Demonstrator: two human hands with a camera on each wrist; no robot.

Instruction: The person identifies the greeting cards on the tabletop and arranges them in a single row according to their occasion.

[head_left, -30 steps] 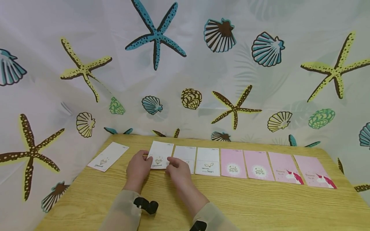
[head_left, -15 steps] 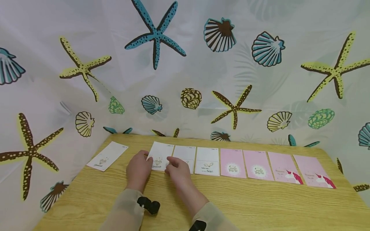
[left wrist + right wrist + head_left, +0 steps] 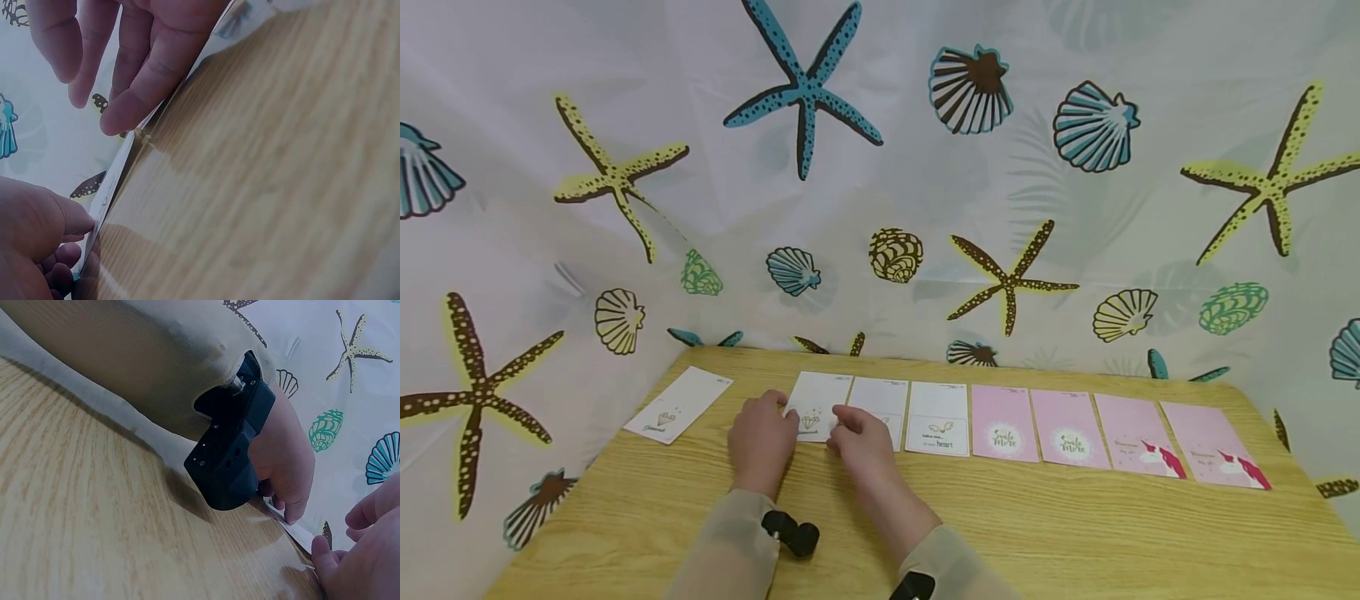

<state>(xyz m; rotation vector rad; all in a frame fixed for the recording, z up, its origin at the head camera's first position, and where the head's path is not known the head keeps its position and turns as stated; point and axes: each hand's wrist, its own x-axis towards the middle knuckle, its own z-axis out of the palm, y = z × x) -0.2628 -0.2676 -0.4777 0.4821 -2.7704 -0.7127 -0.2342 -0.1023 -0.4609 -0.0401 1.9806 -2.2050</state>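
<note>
In the head view a white card (image 3: 822, 393) with a gold diamond print lies under both hands, at the left end of a row. My left hand (image 3: 763, 442) holds its left edge; in the left wrist view the left thumb (image 3: 78, 215) presses on that edge while the other fingers curl beside it. My right hand (image 3: 867, 443) is at the near right corner, one fingertip (image 3: 115, 119) touching it and the remaining fingers loosely bent. A narrow dark gap shows beneath part of the card. The right wrist view shows the card (image 3: 294, 532) between both hands.
Several cards continue rightward: a partly hidden white one (image 3: 880, 396), a white winged-heart card (image 3: 938, 417), pink "Smile More" cards (image 3: 1003, 408) and pink unicorn cards (image 3: 1138, 429). A separate diamond card (image 3: 681, 404) lies left. A patterned curtain (image 3: 880, 175) backs the wooden table (image 3: 1075, 533).
The diamond card's far edge has come down slightly, toward the tabletop. My left hand has shifted a little with it, its thumb less visible over the card. The right hand stays nearly still.
</note>
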